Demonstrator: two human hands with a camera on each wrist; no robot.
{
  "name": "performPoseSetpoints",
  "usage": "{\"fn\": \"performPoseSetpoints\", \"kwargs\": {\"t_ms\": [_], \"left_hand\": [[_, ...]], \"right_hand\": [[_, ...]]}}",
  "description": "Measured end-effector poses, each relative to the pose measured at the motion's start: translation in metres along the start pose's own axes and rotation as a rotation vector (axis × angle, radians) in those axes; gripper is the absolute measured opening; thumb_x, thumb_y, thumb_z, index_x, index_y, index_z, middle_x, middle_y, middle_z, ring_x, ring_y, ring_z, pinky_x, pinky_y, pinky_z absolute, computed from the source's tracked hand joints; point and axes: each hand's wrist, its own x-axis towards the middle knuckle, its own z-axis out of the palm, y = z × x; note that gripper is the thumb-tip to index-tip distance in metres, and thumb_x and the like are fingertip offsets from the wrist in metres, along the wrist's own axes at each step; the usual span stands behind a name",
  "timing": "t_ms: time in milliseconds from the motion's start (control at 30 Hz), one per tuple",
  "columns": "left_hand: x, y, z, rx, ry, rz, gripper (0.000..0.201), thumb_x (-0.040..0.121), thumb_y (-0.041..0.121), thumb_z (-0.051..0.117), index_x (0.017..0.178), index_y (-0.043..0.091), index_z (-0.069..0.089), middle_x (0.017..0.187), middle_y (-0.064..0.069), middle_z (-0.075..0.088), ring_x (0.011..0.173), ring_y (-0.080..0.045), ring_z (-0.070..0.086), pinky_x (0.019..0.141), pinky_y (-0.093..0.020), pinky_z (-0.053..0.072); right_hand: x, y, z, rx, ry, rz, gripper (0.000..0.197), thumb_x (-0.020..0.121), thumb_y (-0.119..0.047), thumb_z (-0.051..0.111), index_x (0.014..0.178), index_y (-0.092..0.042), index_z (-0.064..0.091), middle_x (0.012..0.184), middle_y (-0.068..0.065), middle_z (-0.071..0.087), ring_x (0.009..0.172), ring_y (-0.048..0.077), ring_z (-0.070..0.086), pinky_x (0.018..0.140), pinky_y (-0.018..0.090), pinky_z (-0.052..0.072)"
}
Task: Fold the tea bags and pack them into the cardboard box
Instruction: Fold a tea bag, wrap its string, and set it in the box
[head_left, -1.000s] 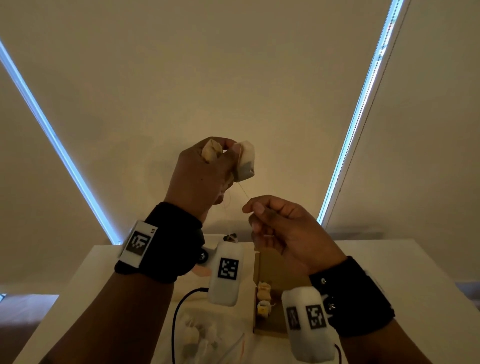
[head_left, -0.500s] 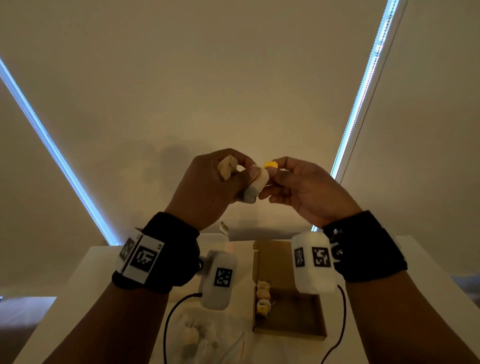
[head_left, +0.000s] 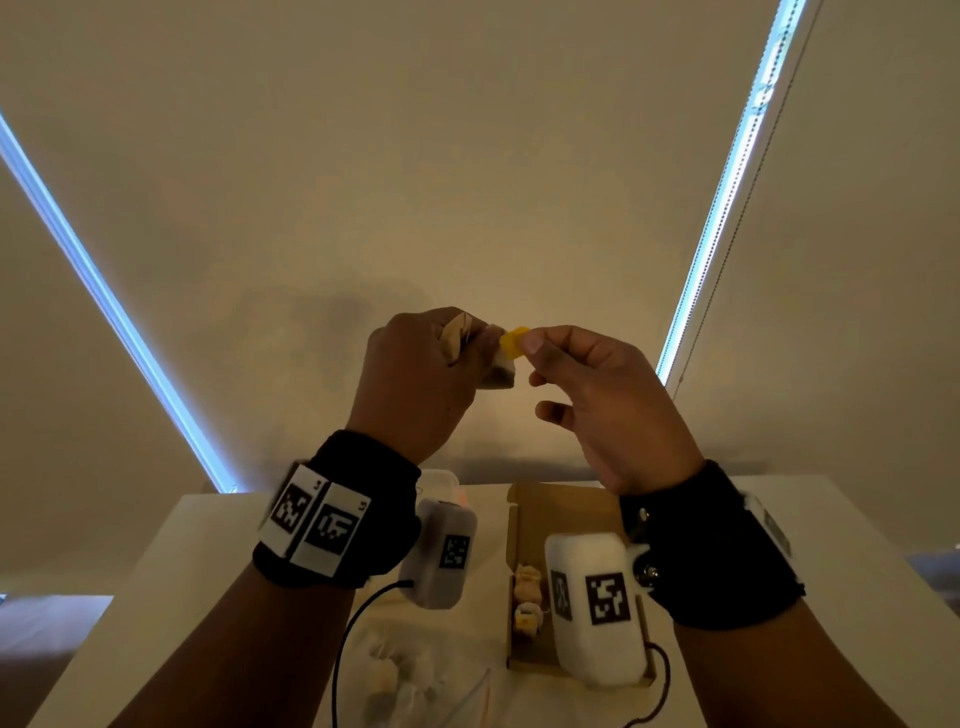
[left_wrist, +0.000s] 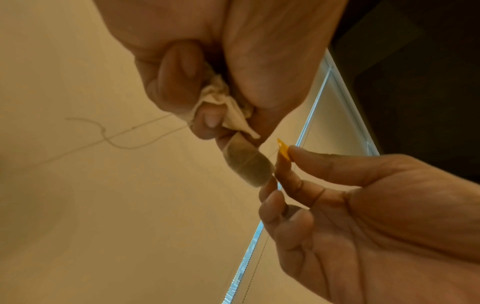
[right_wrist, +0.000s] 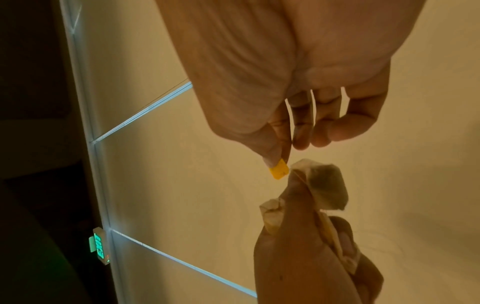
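so: both hands raised well above the worktop (head_left: 857, 525). left hand (head_left: 415, 384) curled round a folded tea bag (left_wrist: 246, 164), one lobe poking out past the fingertips, crumpled paper bunched in the palm. right hand (head_left: 613, 400) pinches the small yellow tag (head_left: 514, 342) between thumb and forefinger, other fingers loosely curled and holding nothing. tag sits just beside the bag's exposed end; whether they touch, cannot tell.

step in hand, as i judge it: securing the string and tag round the folded bag. a thin line crosses the lobe in the left wrist view, probably string already wound on. loose loops of string (left_wrist: 114, 135) trail off to the left there.

to do it well:
- keep the left-hand grip firm so the fold does not spring open
- take up the slack string before tucking the tag, or the loops may snag
- go gently; the paper looks thin and likely tears under a hard tug

cardboard box (head_left: 545, 509) lies open on the worktop below, near right, a few folded bags (head_left: 527, 597) along its left wall. more tea bags (head_left: 395, 675) lie left of the box, blurred.
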Motion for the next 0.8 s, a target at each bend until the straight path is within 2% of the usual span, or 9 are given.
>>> {"fn": "performPoseSetpoints", "kwargs": {"t_ms": [33,100,233,300,433,500,600,733,800], "left_hand": [[-0.0002,0.0016,0.0011,-0.007,0.008,0.005,0.021,0.099,0.029,0.066,0.084,0.018,0.076,0.063,0.023,0.07,0.06,0.006,0.066,0.059,-0.006,0.045],[-0.0001,0.0032,0.0035,-0.023,0.023,0.006,0.02,0.097,0.028,0.069,0.084,0.017,0.077,0.057,0.031,0.064,0.058,0.007,0.064,0.056,-0.004,0.042],[0.001,0.0025,0.0049,-0.127,0.032,-0.076,0.014,0.095,0.028,0.07,0.085,0.023,0.079,0.06,0.011,0.069,0.054,-0.005,0.062,0.053,-0.017,0.049],[0.0009,0.0033,0.0041,-0.181,0.014,-0.13,0.016,0.096,0.023,0.069,0.084,0.022,0.078,0.054,0.006,0.063,0.048,-0.003,0.055,0.049,-0.014,0.044],[-0.0004,0.0078,0.002,-0.241,-0.03,-0.173,0.021,0.098,0.025,0.067,0.086,0.013,0.078,0.044,0.013,0.05,0.039,-0.002,0.046,0.044,-0.011,0.036],[-0.0023,0.01,0.0016,-0.273,-0.051,-0.159,0.016,0.097,0.024,0.069,0.092,0.015,0.08,0.046,0.016,0.053,0.041,-0.002,0.048,0.045,-0.01,0.037],[-0.0034,0.0099,0.002,-0.27,-0.035,-0.132,0.011,0.095,0.021,0.071,0.095,0.019,0.081,0.053,0.015,0.062,0.048,-0.002,0.054,0.05,-0.011,0.041],[-0.0039,0.009,0.0027,-0.232,0.018,-0.111,0.016,0.096,0.021,0.07,0.085,0.029,0.079,0.055,0.018,0.064,0.05,-0.001,0.054,0.054,-0.015,0.046],[-0.0046,0.0107,0.0027,-0.237,0.034,-0.116,0.018,0.097,0.02,0.069,0.083,0.026,0.079,0.054,0.02,0.064,0.05,-0.001,0.053,0.054,-0.015,0.045]], "right_hand": [[-0.0016,0.0008,0.0015,0.027,0.009,0.017,0.012,0.091,-0.036,0.068,0.086,-0.033,0.078,0.085,-0.012,0.071,0.087,0.014,0.062,0.071,0.028,0.054],[-0.0037,0.0014,0.0031,0.069,0.026,0.033,0.012,0.091,-0.033,0.069,0.084,-0.032,0.078,0.081,-0.01,0.07,0.084,0.014,0.061,0.069,0.027,0.054],[-0.0051,0.001,0.0022,0.071,0.058,-0.009,0.011,0.093,-0.028,0.069,0.099,-0.023,0.077,0.08,-0.006,0.071,0.075,0.01,0.06,0.067,0.025,0.054],[-0.0047,0.0008,0.0005,0.056,0.096,-0.048,0.01,0.093,-0.024,0.07,0.101,-0.021,0.076,0.08,-0.003,0.072,0.072,0.01,0.062,0.067,0.025,0.054],[-0.0045,0.0001,-0.0015,0.011,0.148,-0.092,0.009,0.091,-0.027,0.072,0.099,-0.024,0.076,0.079,-0.002,0.074,0.071,0.013,0.063,0.067,0.029,0.056],[-0.0055,-0.0005,-0.0002,-0.026,0.156,-0.104,0.011,0.092,-0.031,0.071,0.099,-0.026,0.078,0.077,-0.001,0.072,0.067,0.011,0.059,0.066,0.033,0.055],[-0.0073,-0.0018,0.0016,-0.064,0.182,-0.103,0.017,0.097,-0.033,0.064,0.091,-0.031,0.08,0.068,-0.005,0.068,0.057,0.004,0.054,0.069,0.045,0.056],[-0.0087,-0.0035,0.0016,-0.019,0.193,-0.065,0.032,0.103,-0.032,0.054,0.086,-0.035,0.082,0.062,-0.011,0.057,0.059,0.005,0.048,0.067,0.034,0.05],[-0.0098,-0.0046,0.002,-0.008,0.187,-0.063,0.038,0.104,-0.033,0.051,0.081,-0.039,0.081,0.06,-0.012,0.055,0.06,0.009,0.046,0.066,0.034,0.048]]}}
